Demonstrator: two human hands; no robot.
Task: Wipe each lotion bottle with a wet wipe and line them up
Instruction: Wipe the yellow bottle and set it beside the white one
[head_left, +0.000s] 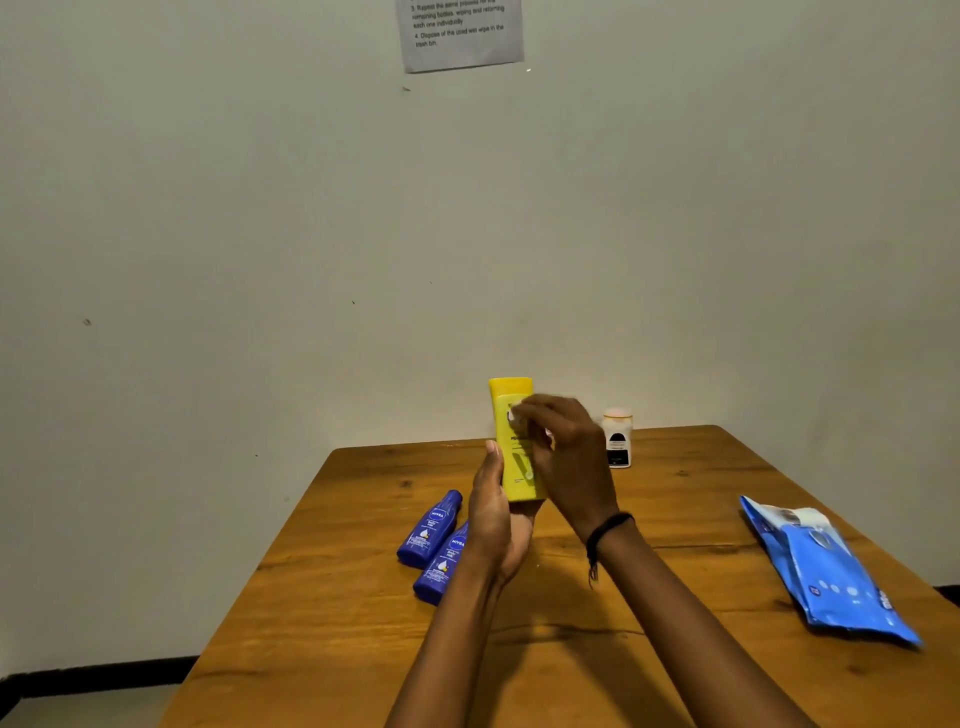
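The yellow bottle (518, 470) was held upright in the air above the middle of the counter (363, 597), cap end up and clear of the wood. The left grip (496, 514) was curled round its lower half from the left, thumb lying up along the edge and the base seated toward the palm. The right grip (566, 457) pinched a small wad of wet wipe (515, 415) against the upper front of the bottle, just below the cap. The step in hand looked to be the wiping of this bottle. To do it well, the wipe probably needed long strokes from cap to base, not dabs at one spot, and the left grip would have had to turn the bottle so the back and sides got their share. The part under the left fingers would be missed unless the hold shifted. A damp plastic surface was likely to be slippery, so a firm hold low down seemed wise. Two blue bottles (430, 527) lay on their sides close together, just left of the left wrist, and a small white bottle (617, 439) stood near the far edge to the right. Whether any of them had been wiped could not be told, and they formed no tidy row. The blue pack of wipes (826, 566) lay well apart on the right.
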